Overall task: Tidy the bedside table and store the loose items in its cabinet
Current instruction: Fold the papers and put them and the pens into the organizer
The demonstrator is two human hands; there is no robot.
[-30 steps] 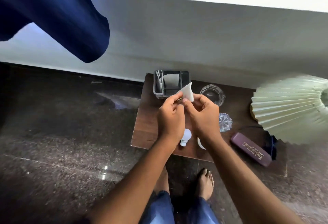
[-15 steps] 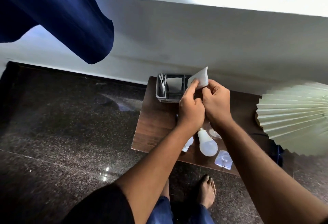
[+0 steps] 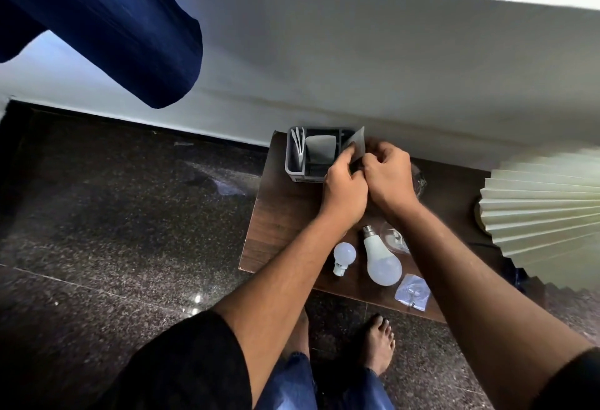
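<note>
Two hands, left hand [image 3: 344,192] and right hand [image 3: 388,179], are pinched shut on one small white paper [image 3: 357,144], held right over the grey organizer [image 3: 293,163] at the back of the table [image 3: 282,215], probably so it can be slotted in upright beside the papers already there. The small bulb [image 3: 343,255], big bulb [image 3: 381,262] and clear packet [image 3: 413,293] are left lying loose near the front edge, not stored yet.

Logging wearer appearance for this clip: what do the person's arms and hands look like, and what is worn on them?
Both forearms are bare. The left hand and right hand wear no gloves, rings or watch that I can see. Short black sleeves cover the upper arms.
</note>
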